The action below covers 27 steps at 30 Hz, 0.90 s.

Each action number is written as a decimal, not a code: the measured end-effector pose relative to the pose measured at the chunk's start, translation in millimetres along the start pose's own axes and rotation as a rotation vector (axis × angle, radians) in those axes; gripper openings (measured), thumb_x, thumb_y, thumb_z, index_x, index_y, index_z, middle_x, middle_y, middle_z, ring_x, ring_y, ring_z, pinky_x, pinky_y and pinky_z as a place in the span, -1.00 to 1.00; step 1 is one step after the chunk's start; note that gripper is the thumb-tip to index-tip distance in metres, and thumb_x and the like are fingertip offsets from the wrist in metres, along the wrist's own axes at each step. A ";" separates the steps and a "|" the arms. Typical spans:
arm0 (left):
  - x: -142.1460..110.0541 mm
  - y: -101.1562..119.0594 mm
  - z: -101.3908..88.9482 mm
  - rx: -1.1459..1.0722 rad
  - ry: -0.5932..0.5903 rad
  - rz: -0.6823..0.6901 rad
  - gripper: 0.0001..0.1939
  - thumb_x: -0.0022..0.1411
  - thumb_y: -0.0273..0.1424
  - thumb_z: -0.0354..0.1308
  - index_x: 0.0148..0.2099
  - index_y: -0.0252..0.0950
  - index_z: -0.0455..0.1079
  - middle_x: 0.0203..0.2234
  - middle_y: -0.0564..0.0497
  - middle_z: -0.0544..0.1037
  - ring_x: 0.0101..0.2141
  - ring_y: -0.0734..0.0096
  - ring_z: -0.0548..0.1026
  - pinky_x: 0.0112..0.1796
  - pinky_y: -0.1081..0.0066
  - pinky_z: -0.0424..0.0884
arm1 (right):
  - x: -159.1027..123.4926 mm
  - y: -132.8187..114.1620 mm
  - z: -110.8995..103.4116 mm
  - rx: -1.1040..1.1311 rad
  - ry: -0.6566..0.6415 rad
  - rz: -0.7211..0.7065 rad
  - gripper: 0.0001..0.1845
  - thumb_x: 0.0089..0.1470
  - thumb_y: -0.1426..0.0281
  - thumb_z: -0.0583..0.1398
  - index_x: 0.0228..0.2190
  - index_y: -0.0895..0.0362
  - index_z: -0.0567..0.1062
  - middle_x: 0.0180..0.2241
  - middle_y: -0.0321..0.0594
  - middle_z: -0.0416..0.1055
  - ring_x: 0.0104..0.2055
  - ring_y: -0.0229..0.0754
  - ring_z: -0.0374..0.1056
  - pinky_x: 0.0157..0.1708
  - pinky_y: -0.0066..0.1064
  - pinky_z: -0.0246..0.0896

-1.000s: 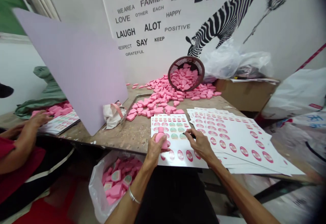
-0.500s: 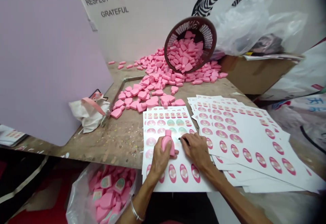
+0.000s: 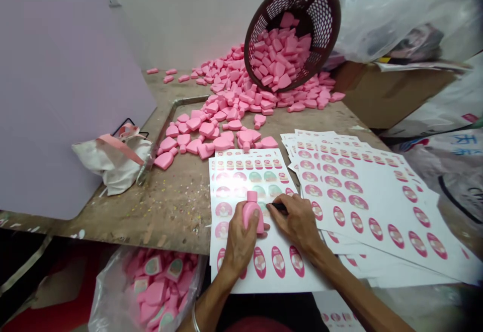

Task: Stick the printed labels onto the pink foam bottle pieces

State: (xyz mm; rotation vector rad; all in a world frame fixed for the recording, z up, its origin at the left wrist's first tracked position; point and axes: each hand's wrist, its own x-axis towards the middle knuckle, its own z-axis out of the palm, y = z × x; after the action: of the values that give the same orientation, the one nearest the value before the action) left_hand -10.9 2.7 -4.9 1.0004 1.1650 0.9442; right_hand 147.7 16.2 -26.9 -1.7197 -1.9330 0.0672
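Note:
In my left hand [image 3: 237, 244] I grip a pink toy bottle [image 3: 252, 216] upright, its neck pointing away from me. My right hand [image 3: 300, 224] pinches a small slim black tool [image 3: 279, 206]; its exact kind is unclear. The tool's tip is over a sheet of stickers [image 3: 277, 284], close to the green oval stickers. Both hands are over this sheet, which carries pink and green ovals with a row of small labels along the top. The bottle's lower part is partly covered by my fingers.
A tipped brown basket [image 3: 332, 25] spills pink bottles [image 3: 234, 105] across the table [image 3: 177, 211]. More sticker sheets [image 3: 381, 186] lie fanned at right. A white cloth bag [image 3: 123, 171] rests at left. Below the table edge hangs a plastic bag [image 3: 109, 281] of labelled bottles. A cardboard box [image 3: 370, 95] stands behind.
The view has tilted down and moved nearer. My left hand still holds the pink bottle, and my right hand still pinches the black tool over the sheet, with only slight movement.

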 end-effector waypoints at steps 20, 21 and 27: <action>-8.4 19.7 4.0 -0.594 0.040 -0.140 -0.43 0.26 0.04 -0.07 -0.03 -0.34 0.42 -0.33 -0.09 0.58 -0.34 0.27 0.57 -0.30 0.28 0.54 | 3.1 -46.2 -35.6 0.857 -0.184 0.490 -0.63 -0.03 0.09 0.24 -0.26 0.06 0.59 -0.26 -0.18 0.54 -0.19 -0.05 0.42 -0.21 -0.26 0.33; -9.1 20.0 4.3 -0.589 0.035 -0.138 -0.43 0.26 0.04 -0.08 -0.02 -0.34 0.42 -0.34 -0.09 0.58 -0.35 0.27 0.57 -0.31 0.28 0.54 | 2.7 -47.0 -35.0 0.860 -0.181 0.491 -0.64 -0.03 0.09 0.24 -0.27 0.06 0.60 -0.25 -0.18 0.55 -0.18 -0.04 0.42 -0.19 -0.25 0.34; -11.6 19.5 4.7 -0.551 0.042 -0.126 -0.43 0.27 0.04 -0.10 -0.02 -0.32 0.41 -0.33 -0.07 0.59 -0.36 0.28 0.57 -0.34 0.33 0.54 | 1.0 -47.4 -35.6 0.829 -0.153 0.454 -0.68 -0.02 0.12 0.24 -0.30 0.06 0.61 -0.28 -0.19 0.56 -0.20 -0.04 0.44 -0.18 -0.24 0.36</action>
State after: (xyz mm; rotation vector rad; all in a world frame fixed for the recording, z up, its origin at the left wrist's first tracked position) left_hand -9.4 -3.3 17.4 0.4604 0.9136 1.1077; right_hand 119.9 -2.7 22.0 -1.5247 -1.2629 1.0324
